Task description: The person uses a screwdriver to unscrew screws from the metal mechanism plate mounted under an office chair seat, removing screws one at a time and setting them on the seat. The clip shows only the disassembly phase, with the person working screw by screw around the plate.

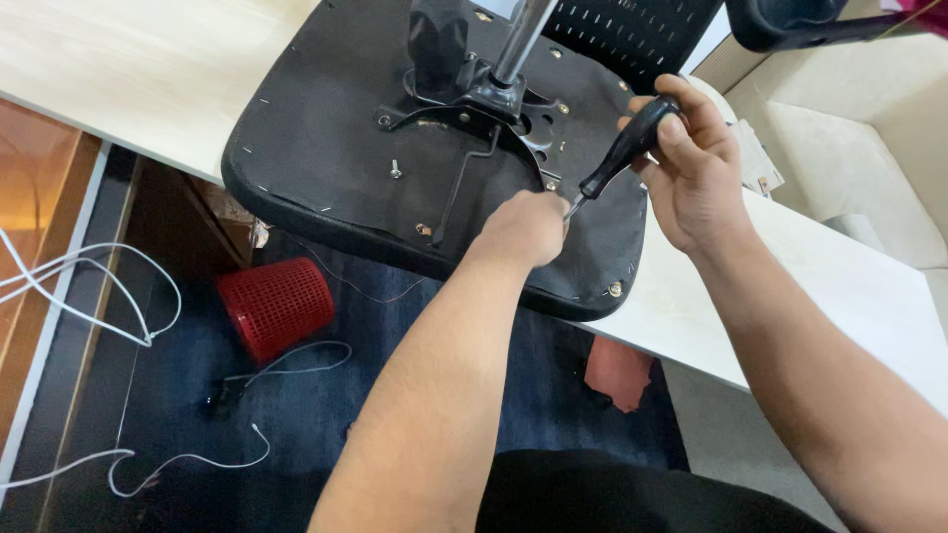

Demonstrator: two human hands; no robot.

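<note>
Across the pale wooden surface (pixel 118 69) lies an upturned chair seat (pixel 326 148); right grip (pixel 691 168) grasping a screwdriver (pixel 622 153), left grip (pixel 523 229) clenched at its tip, red basket (pixel 275 306) on the floor, lower left.

1 upturned black fabric-covered chair seat (pixel 326 148) w/ 1 shiny metal gas cylinder (pixel 521 39), 1 black-handled screwdriver (pixel 624 148), 1 red perforated plastic bin (pixel 276 306), 2 bare hands (pixel 528 227) (pixel 696 173), approx 2 white cables (pixel 89 286).
</note>
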